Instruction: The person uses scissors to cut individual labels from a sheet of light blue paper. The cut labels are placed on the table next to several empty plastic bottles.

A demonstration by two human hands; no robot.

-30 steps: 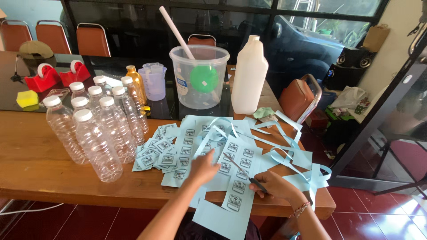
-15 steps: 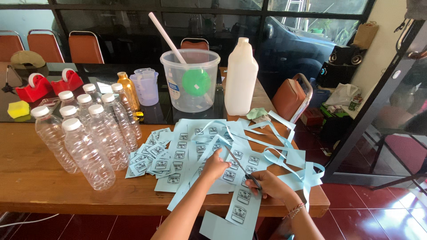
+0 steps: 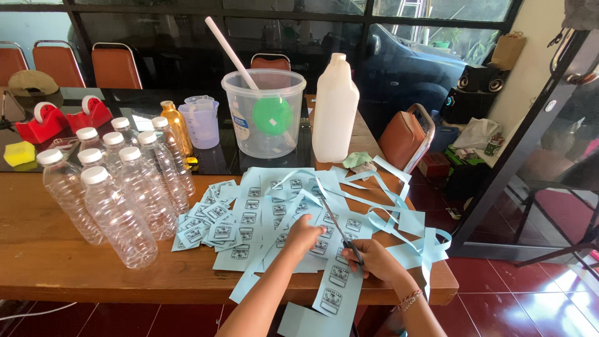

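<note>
Gripping scissors [image 3: 340, 234], the right hand [image 3: 374, 259] cut a blue label strip [image 3: 334, 290] on the table [image 3: 37, 262]; left hand [image 3: 304, 234] fingers pressed it flat. Clear bottles [image 3: 118, 193] crowded left, loose labels [image 3: 209, 224] between.

Two bare forearms enter from the lower edge of the view. Left hand [image 3: 304, 232]: no ring, watch or band visible; forearm uncovered, with no sleeve in the frame. Right hand [image 3: 374, 260]: thin beaded bracelet [image 3: 409, 300] of pale and reddish beads around the wrist; forearm likewise uncovered. No gloves on either hand. Fingernails too small to describe.
</note>
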